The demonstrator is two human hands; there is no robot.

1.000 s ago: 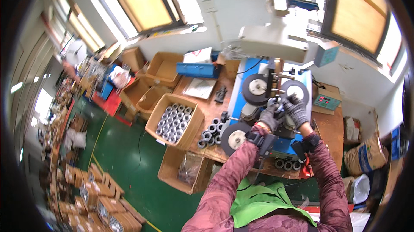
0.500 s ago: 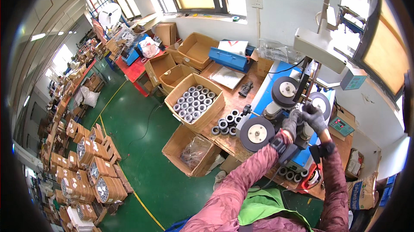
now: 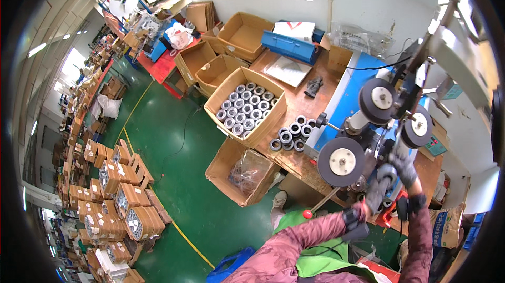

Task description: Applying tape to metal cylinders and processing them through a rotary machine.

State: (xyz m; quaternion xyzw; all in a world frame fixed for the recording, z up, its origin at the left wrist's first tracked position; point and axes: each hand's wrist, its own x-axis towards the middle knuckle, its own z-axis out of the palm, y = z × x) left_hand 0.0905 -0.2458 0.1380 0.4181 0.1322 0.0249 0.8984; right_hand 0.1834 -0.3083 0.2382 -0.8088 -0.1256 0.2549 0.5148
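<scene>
machine: blue winding rig [image 3: 342, 93] with three dark round reels on it, sitting at the right end of the desk [image 3: 294, 104]
near reel: biggest dark reel [image 3: 342, 161], pale hub, just left of both hands
left hand: gloved left hand [image 3: 380, 189] low by the machine's near edge, fingers curled around some small part there, can't make out what it is
right hand: gloved right hand [image 3: 404, 163] a bit farther up, just beside the left one, fingers bent against the machine, honestly can't tell if it's gripping anything
loose spools: little cluster of grey spools [image 3: 291, 134] on the desk left of the machine
box: open cardboard box [image 3: 246, 105] packed with the same spools, farther left
floor: green floor [image 3: 173, 178], another open carton [image 3: 243, 171] with a plastic bag in it below the desk
</scene>
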